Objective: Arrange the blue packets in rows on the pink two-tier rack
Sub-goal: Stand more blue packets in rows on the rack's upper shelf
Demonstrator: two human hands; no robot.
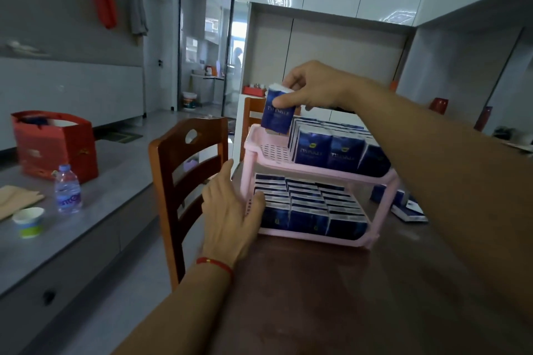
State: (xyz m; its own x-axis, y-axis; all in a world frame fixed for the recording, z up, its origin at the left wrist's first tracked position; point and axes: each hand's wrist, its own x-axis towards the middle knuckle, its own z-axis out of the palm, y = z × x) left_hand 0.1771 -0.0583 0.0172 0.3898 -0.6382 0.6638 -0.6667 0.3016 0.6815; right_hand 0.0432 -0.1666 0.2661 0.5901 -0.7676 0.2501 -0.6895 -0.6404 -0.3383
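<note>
The pink two-tier rack (317,170) stands on the brown table (331,297). Rows of upright blue packets (314,204) fill its lower tier. More packets (331,150) stand in rows across the right and middle of the upper tier, whose left end shows bare pink grid. My right hand (311,86) pinches one blue packet (278,111) by its top, upright, just above that bare left end. My left hand (230,210) rests against the rack's left side, thumb at the lower tier.
Loose blue packets (403,204) lie on the table right of the rack. A wooden chair (184,179) stands at the table's left. On the grey counter to the left are a water bottle (67,190), a paper cup (28,222) and a red bag (54,144).
</note>
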